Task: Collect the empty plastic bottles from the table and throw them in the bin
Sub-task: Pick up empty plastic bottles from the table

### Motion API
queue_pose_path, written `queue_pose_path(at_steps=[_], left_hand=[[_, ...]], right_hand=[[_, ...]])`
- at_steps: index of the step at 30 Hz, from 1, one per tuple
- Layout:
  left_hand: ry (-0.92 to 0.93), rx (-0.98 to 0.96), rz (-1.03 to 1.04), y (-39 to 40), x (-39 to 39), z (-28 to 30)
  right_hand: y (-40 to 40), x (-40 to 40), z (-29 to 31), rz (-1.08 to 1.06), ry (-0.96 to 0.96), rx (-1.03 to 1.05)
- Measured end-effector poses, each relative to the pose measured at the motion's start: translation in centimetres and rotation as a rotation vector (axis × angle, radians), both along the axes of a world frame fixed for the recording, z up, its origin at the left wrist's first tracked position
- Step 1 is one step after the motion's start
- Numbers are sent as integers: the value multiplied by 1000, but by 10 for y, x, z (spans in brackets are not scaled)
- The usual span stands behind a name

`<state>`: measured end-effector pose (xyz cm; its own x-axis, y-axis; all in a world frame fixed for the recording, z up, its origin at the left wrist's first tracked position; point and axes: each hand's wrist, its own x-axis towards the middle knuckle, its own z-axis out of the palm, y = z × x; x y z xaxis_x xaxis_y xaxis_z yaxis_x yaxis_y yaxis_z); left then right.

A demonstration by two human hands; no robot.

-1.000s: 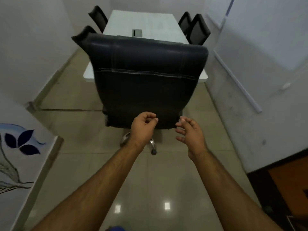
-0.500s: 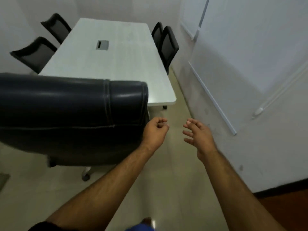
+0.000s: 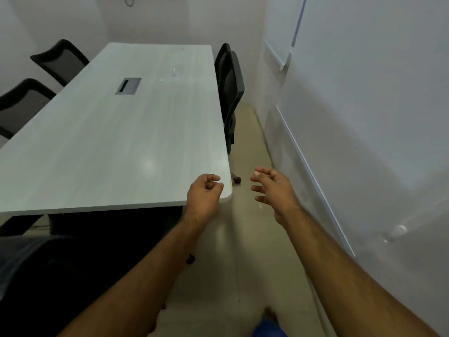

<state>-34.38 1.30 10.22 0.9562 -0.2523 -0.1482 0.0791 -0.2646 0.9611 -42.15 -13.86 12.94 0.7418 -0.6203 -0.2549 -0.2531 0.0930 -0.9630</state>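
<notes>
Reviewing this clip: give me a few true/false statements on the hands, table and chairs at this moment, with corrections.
1. Both hands are empty. True: the left hand and right hand hold nothing.
2. The right hand rests on the table. False: it hangs above the floor, beside the table's corner.
3. A grey panel is set in the tabletop. True.
4. No chair stands between table and wall. False: a black chair stands there.

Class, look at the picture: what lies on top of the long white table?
On the table only a grey cable hatch and a faint clear object, too blurred to identify. Nothing covers its surface.
</notes>
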Motion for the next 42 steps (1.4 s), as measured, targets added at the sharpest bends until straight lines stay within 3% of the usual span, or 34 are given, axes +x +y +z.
queue_pose_path(at_steps=[10,18,23,42], left_hand=[[-111,-35,230,-152,183,33],[-93,-51,369,-231,392,10],[-72,-39,438,-285,514,27],[-90,29,806,-462,874,31]], right_hand=[[-172,208,36,330,1,-76],[-257,444,31,493,-52,-170],[-300,572,51,556,-29,-143],[-491,1022,51,952,-46,-90]])
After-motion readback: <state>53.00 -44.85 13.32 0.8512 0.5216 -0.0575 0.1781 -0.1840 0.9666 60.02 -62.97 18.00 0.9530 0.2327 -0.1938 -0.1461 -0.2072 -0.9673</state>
